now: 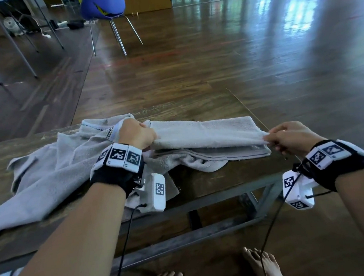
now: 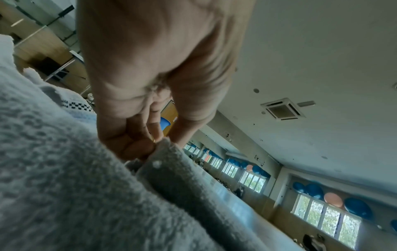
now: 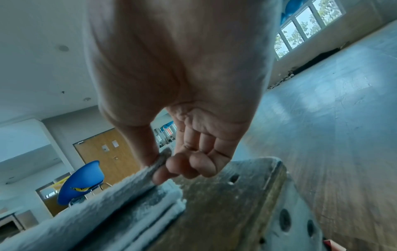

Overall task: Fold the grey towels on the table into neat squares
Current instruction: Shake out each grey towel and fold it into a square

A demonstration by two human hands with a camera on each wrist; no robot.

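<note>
A grey towel (image 1: 205, 131) lies folded into a long strip across the right part of the wooden table (image 1: 214, 186). My left hand (image 1: 139, 134) pinches its left end, and in the left wrist view the fingers (image 2: 137, 144) close on a fold of the cloth (image 2: 167, 169). My right hand (image 1: 287, 137) pinches the top layer's near right corner, lifted slightly above the layers below; thumb and fingers (image 3: 169, 168) hold the edge (image 3: 137, 176). A second grey towel (image 1: 46, 173) lies crumpled at the left, spilling over the near edge.
The table's right end (image 3: 277, 169) sits just past my right hand, with a metal frame (image 1: 207, 231) below it. A blue chair (image 1: 102, 3) stands on the wooden floor beyond. My bare feet (image 1: 262, 265) are under the near edge.
</note>
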